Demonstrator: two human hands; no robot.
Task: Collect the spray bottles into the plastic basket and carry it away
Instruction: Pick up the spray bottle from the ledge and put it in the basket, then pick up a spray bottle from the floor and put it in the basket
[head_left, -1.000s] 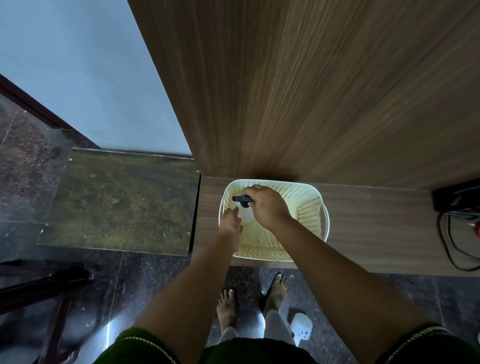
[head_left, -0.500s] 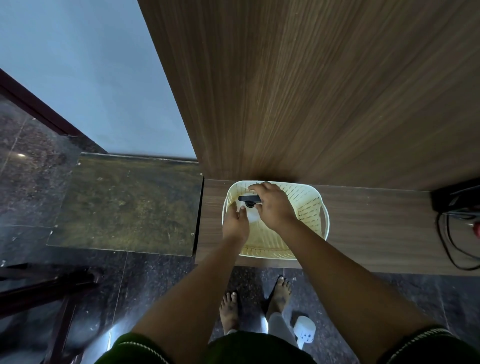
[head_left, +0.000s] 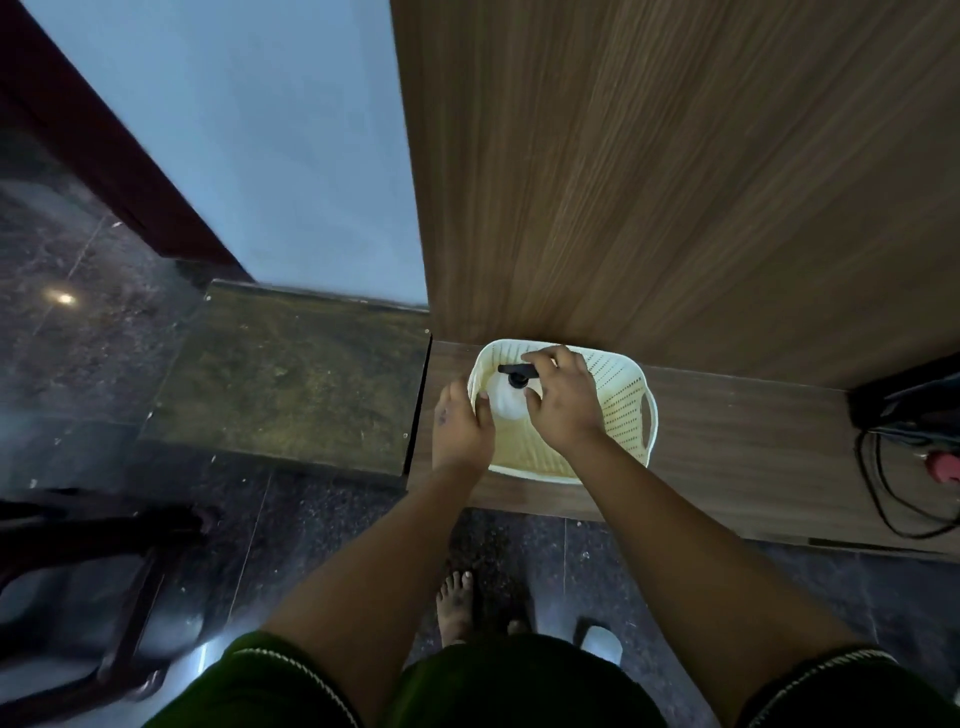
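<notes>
Right hand (head_left: 563, 402) is grasping a spray bottle (head_left: 508, 397) inside the basket (head_left: 626, 410), nozzle toward nine o'clock; left hand (head_left: 460, 428) is gripping its rim; carrying is remaining

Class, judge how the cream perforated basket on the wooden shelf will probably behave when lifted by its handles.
The basket is thin plastic riddled with holes, so probably light and slightly flexible. Its side handle cutout should give a secure grip. The spray bottle sits toward its left end, so it may dip that way.

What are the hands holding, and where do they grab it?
The right hand holds a white spray bottle by its black top, inside the plastic basket. The left hand grips the basket's left rim.
</notes>
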